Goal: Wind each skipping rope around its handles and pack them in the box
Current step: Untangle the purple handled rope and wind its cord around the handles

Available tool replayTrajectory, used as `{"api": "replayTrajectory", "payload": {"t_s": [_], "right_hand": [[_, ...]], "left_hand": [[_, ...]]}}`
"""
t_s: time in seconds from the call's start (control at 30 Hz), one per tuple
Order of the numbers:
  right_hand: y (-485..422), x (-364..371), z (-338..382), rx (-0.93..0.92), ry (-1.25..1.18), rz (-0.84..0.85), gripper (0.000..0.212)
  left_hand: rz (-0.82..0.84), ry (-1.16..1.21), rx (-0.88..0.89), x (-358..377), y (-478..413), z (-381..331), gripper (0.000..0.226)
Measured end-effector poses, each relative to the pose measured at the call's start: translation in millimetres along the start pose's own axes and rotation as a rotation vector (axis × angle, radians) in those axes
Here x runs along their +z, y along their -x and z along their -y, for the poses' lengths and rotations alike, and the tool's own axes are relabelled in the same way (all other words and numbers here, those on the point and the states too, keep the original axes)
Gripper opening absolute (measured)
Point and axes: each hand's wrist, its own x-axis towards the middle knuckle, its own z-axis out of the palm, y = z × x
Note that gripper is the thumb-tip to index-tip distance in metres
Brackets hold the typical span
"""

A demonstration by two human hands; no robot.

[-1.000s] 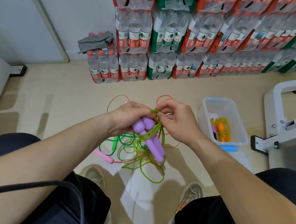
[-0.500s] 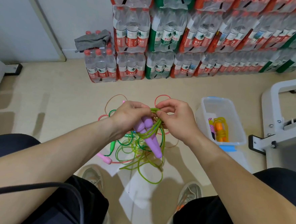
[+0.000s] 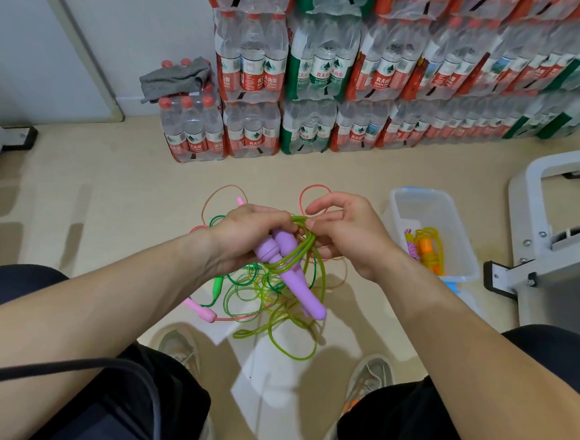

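Note:
My left hand (image 3: 246, 234) grips the two purple handles (image 3: 291, 275) of a skipping rope, held side by side and pointing down toward me. Its yellow-green rope (image 3: 282, 308) loops over the handle tops and hangs in loose coils below. My right hand (image 3: 346, 234) pinches that rope just above the handles. On the floor underneath lie a pink-handled rope (image 3: 203, 311) and a green-handled rope (image 3: 218, 283), tangled together. To the right stands a clear plastic box (image 3: 403, 203) holding a wound orange-handled rope (image 3: 428, 252).
Shrink-wrapped packs of water bottles (image 3: 325, 85) are stacked along the far wall, one with a grey cloth (image 3: 175, 77) on top. A white metal frame (image 3: 555, 238) stands at the right. My knees and shoes (image 3: 370, 373) frame the floor below.
My right hand has carried the yellow-green rope a little further around the handle tops, and its fingers have spread. The left hand keeps its hold on the purple handles.

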Motion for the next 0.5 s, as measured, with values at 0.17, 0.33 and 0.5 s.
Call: {"api": "replayTrajectory", "payload": {"t_s": [0.17, 0.33, 0.5], "right_hand": [[-1, -1, -3, -0.080, 0.106, -0.005, 0.018], [-5, 3, -6, -0.095, 0.101, -0.060, 0.015], [-5, 6, 0, -0.112, 0.053, -0.055, 0.019]], "left_hand": [[-0.062, 0.041, -0.004, 4, -1, 2, 0.020], [-0.084, 0.085, 0.048, 10, 3, 3, 0.028], [-0.153, 0.181, 0.049, 13, 2, 0, 0.020]]}}
